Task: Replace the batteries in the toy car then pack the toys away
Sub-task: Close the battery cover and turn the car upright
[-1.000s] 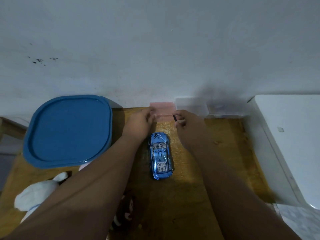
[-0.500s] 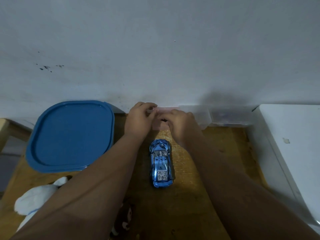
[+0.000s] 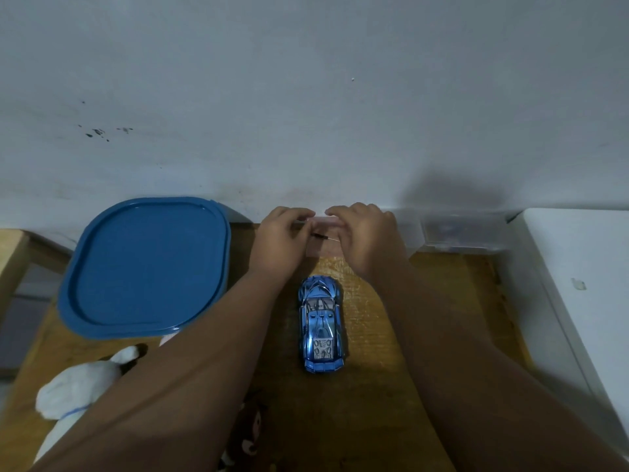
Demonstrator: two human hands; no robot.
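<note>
Pink box [image 3: 322, 249] mostly hidden behind left hand [image 3: 277, 241], right hand [image 3: 369, 240] (grips unclear)

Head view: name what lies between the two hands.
In the head view, a small translucent pink box and a thin dark pin-like tool lie between the left hand and the right hand.

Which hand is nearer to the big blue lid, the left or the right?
Left. The left hand sits just right of the blue lid, gripping the pink box; the right hand is farther right, on the box's other end.
</note>
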